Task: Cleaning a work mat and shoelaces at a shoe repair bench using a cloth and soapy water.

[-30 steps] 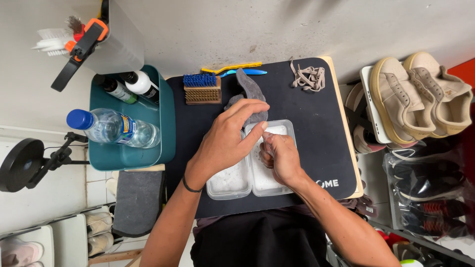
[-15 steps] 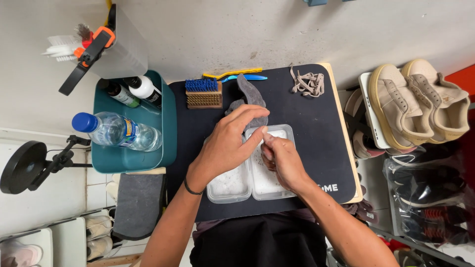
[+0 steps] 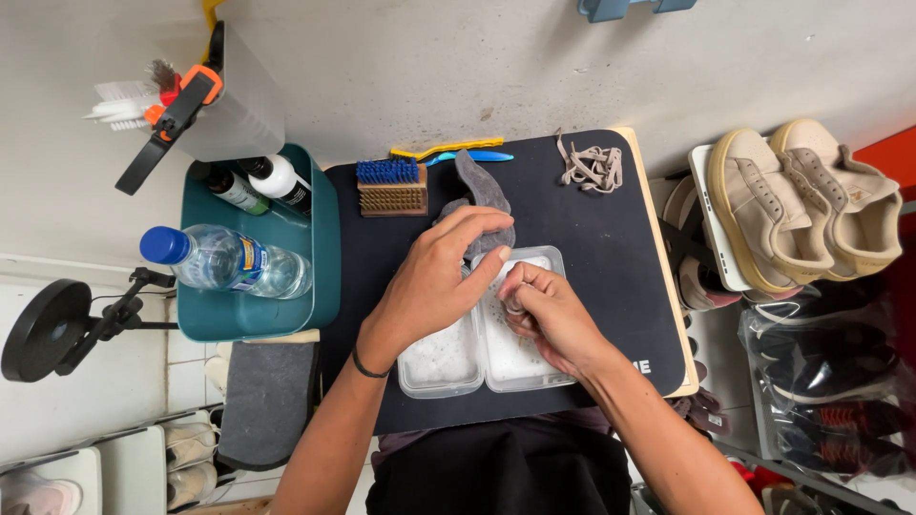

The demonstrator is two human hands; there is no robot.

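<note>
My left hand (image 3: 434, 286) reaches over a clear two-part plastic container (image 3: 448, 367) of white foamy liquid, its fingers pressed on the lower end of a grey insole (image 3: 477, 191). The insole lies tilted from the container toward the back of the black mat (image 3: 611, 277). My right hand (image 3: 553, 319) is over the right compartment, fingers curled tightly around something small that they mostly hide. The two hands' fingertips nearly touch.
A blue-and-brown brush block (image 3: 391, 186), a yellow toothbrush (image 3: 448, 148) and a blue toothbrush (image 3: 477, 156) lie at the mat's back. Beige laces (image 3: 592, 167) sit back right. A teal bin (image 3: 322, 277) with a water bottle (image 3: 224, 262) stands left; beige shoes (image 3: 811, 200) right.
Both hands stay over the container with only small finger movements. The view has drifted slightly.
</note>
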